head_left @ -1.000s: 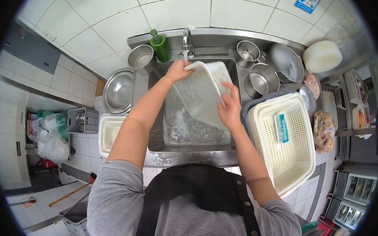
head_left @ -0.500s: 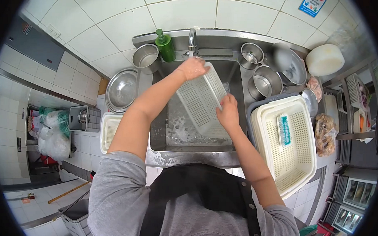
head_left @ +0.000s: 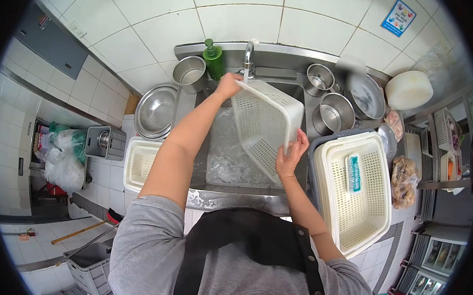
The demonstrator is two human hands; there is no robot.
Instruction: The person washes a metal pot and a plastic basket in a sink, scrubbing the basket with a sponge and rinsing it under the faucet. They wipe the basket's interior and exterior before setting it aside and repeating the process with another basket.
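A white perforated plastic basket (head_left: 254,128) is tilted over the metal sink (head_left: 229,189), below the faucet (head_left: 249,57). Water runs from the spout onto the rim. My left hand (head_left: 229,87) grips the basket's far left corner close to the running water. At the near right rim, my right hand (head_left: 292,156) holds the basket between thumb and fingers. Wet suds cover the sink floor. A green pump bottle (head_left: 214,61) stands behind my left hand, and a metal pot (head_left: 189,74) sits beside it.
Right of the sink, nested cream baskets (head_left: 326,204) carry a blue-bristled scrub brush (head_left: 354,174). Metal pots (head_left: 334,114) line the right ledge. A stack of metal bowls (head_left: 155,112) and another cream basket (head_left: 133,164) lie left. Tiled wall (head_left: 236,23) rises behind.
The basket has been turned so that its inside now faces me, and its near right rim is raised. My right hand has shifted down the rim. The view has moved slightly.
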